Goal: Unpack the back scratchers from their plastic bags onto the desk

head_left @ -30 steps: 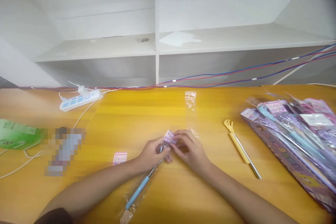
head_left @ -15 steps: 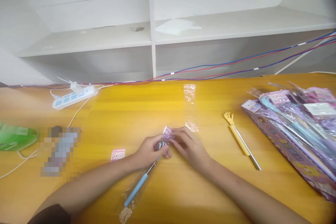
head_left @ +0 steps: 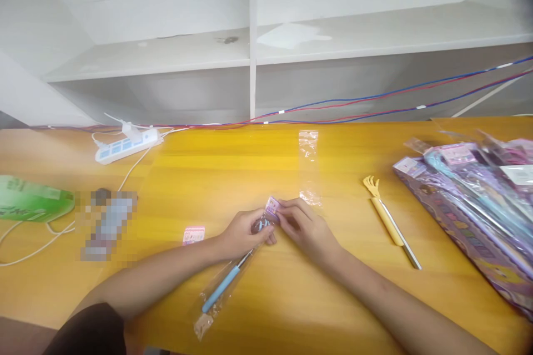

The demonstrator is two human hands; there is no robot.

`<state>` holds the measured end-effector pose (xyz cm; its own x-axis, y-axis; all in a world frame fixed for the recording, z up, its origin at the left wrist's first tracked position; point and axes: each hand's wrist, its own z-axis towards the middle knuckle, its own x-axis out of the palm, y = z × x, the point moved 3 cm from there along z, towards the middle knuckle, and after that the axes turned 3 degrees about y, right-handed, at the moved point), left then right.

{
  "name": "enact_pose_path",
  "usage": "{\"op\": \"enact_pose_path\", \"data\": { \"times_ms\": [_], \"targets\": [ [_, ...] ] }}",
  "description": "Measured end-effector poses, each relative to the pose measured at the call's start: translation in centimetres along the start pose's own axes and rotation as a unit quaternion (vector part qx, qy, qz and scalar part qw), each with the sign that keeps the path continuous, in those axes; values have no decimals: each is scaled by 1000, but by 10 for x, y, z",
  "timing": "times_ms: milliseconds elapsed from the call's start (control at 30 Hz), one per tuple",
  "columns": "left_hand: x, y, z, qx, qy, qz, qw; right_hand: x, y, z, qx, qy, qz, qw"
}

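Note:
My left hand (head_left: pixel 245 233) is closed around the head end of a blue back scratcher (head_left: pixel 221 289), which lies inside a clear plastic bag (head_left: pixel 202 326) slanting down to the left. At the bag's top end, a small pink and purple card (head_left: pixel 272 206) is pinched between the fingertips of my right hand (head_left: pixel 306 224). The two hands nearly touch. Another pink card (head_left: pixel 194 234) lies on the table left of my left hand. Beyond my right hand is a flat clear bag (head_left: pixel 308 166). A yellow back scratcher (head_left: pixel 387 222) with a metal rod rests farther right.
Packaged back scratchers (head_left: pixel 478 194) are piled on a purple printed package (head_left: pixel 453 227) at the right. A white power strip (head_left: pixel 127 147), cables and a green package (head_left: pixel 35 199) are at the left. White shelving (head_left: pixel 166 55) stands behind the table (head_left: pixel 233 161).
The view has shifted slightly, so most things appear a little farther right. Both hands keep their hold, and the card at the bag's top has tilted a little.

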<state>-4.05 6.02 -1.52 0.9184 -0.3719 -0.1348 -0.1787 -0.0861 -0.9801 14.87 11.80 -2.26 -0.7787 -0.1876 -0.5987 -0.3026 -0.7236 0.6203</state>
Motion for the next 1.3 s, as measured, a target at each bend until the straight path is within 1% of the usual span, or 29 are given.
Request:
{"op": "enact_pose_path", "data": {
  "times_ms": [67, 133, 233, 300, 333, 367, 400, 500, 533, 567, 667, 733, 867, 933, 1000, 1067, 1100, 1133, 1167, 1200, 1233, 1300],
  "targets": [
    [1, -2, -1, 2, 7, 3, 1000, -1, 0, 0, 15, 11, 14, 1000],
    [1, -3, -2, 1, 13, -15, 1000, -6, 1, 3, 45, 13, 49, 998],
    [1, 0, -4, -2, 11, -59, 998, -15, 0, 6, 135, 1, 106, 985],
    [1, 2, -5, -1, 7, -89, 996, -19, -4, 6, 198, 6, 141, 970],
    [1, 3, -5, 0, 5, -105, 994, -21, -5, 6, 215, 10, 153, 964],
    [1, 4, -5, 3, 4, -120, 993, -22, -6, 5, 219, 9, 155, 963],
    [1, 4, -5, 5, 3, -129, 992, -23, -7, 5, 205, 7, 145, 968],
    [2, 3, -4, 6, -2, -130, 991, -24, -6, 6, 99, 17, 83, 991],
    [2, 2, -3, 7, -5, -127, 992, -24, -5, 7, 68, 23, 69, 995],
    [2, 2, -3, 8, -8, -123, 992, -25, -4, 9, 53, 25, 66, 996],
    [2, 2, -4, 12, -13, -110, 994, -26, -1, 13, 69, 35, 105, 991],
    [3, 2, -5, 17, -9, -90, 996, -28, 4, 15, 82, 53, 121, 988],
    [5, -1, -7, 32, 10, -64, 997, -30, 12, 16, 96, 69, 107, 987],
    [6, -4, -8, 34, 12, -79, 996, -30, 12, 15, 113, 53, 107, 986],
    [8, -6, -9, 26, 7, -104, 994, -31, 10, 15, 143, -2, 120, 982],
    [11, -5, -10, 6, 6, -128, 992, -34, 5, 15, 191, -75, 150, 967],
    [13, -4, -12, -3, 7, -135, 991, -35, 3, 15, 217, -102, 170, 956],
    [15, -4, -14, -9, 12, -137, 990, -35, 2, 16, 243, -117, 191, 944],
    [18, -4, -16, -11, 22, -133, 991, -35, 2, 18, 266, -117, 212, 933],
    [21, -5, -20, -9, 42, -124, 991, -32, 3, 20, 286, -99, 234, 924],
    [26, -7, -24, -6, 68, -111, 991, -28, 7, 23, 302, -65, 255, 916],
    [36, -10, -33, 0, 138, -88, 987, -12, 19, 31, 318, 31, 299, 899]
  ]
}}
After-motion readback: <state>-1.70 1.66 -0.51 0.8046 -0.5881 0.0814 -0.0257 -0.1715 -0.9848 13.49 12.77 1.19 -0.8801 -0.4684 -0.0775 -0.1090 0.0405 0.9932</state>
